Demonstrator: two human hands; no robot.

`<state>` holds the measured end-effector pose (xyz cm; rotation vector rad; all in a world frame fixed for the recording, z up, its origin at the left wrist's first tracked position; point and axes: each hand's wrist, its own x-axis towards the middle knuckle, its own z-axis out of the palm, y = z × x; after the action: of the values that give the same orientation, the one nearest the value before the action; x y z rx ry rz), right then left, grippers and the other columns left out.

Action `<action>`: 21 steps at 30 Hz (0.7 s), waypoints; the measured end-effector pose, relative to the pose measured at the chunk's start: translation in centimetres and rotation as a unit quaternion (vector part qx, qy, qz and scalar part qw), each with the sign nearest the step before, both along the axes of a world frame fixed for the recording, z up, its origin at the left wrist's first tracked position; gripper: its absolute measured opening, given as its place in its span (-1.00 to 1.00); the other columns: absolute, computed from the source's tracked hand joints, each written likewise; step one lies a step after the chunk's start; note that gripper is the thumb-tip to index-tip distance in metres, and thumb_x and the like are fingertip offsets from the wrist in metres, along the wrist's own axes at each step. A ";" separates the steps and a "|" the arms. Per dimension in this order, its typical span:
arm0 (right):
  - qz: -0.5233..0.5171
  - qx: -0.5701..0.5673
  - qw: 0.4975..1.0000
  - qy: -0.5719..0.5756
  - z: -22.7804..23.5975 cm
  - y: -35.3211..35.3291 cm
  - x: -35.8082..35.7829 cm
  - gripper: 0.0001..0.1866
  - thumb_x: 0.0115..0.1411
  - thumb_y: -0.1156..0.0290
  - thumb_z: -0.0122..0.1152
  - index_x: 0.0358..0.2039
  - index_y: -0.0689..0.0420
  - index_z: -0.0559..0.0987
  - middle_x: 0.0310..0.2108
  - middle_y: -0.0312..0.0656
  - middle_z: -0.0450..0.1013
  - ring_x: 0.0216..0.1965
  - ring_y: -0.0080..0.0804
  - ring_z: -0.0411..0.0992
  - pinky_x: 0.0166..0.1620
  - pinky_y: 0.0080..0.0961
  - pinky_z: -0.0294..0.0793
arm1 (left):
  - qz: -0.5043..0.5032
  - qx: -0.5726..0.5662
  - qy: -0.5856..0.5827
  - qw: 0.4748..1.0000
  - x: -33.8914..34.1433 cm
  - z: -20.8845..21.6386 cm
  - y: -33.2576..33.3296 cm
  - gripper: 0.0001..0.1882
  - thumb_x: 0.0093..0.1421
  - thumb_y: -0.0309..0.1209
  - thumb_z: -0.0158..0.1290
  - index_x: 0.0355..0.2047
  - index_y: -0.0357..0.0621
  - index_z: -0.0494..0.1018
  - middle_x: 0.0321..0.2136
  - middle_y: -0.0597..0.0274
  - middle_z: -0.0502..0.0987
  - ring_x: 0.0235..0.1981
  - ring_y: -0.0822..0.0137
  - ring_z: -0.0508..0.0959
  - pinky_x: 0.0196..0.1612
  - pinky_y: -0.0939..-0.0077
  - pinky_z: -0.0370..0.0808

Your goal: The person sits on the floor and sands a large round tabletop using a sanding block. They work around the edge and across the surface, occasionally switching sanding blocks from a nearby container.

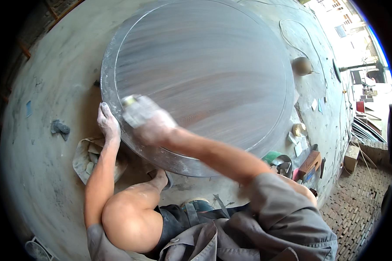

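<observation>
In front of me lies a large round dark tabletop (213, 87) with a pale ring line near its rim and streaks of whitish dust. My right hand (154, 124), smeared by motion, closes over a pale sanding pad (135, 108) near the left part of the top. The pad has a yellowish end; its exact shape is blurred. My left hand (108, 122), dusted white, rests against the left rim with its fingers stretched along the edge. Its thumb is hard to make out.
Left of my knee, an open sack (83, 161) holds scraps. A dark grey crumpled cloth (60, 129) lies on the concrete floor. At the right are a round brownish ball-like object (302, 66), a loose cable (292, 43), a jar (299, 129) and a reddish-brown box (309, 164).
</observation>
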<state>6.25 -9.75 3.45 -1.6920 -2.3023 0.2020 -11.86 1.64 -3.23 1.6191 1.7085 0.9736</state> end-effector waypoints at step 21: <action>-0.152 -0.082 0.985 -0.025 2.5 -7.0 16.1 -0.28 0.27 0.30 -0.01 0.41 0.28 0.12 0.48 0.10 -0.08 0.51 -0.02 -0.14 0.50 -0.11 -0.21 | 0.032 -0.012 0.060 0.998 -2.0 1.5 -0.4 -0.34 0.48 -0.04 -0.23 0.18 -0.50 0.35 0.17 -0.32 0.41 0.22 -0.14 0.41 0.28 0.19 0.31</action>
<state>22.30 -16.73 5.92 -2.1242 -2.0736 0.2937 -13.89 1.25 -1.72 1.6451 1.8562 0.8984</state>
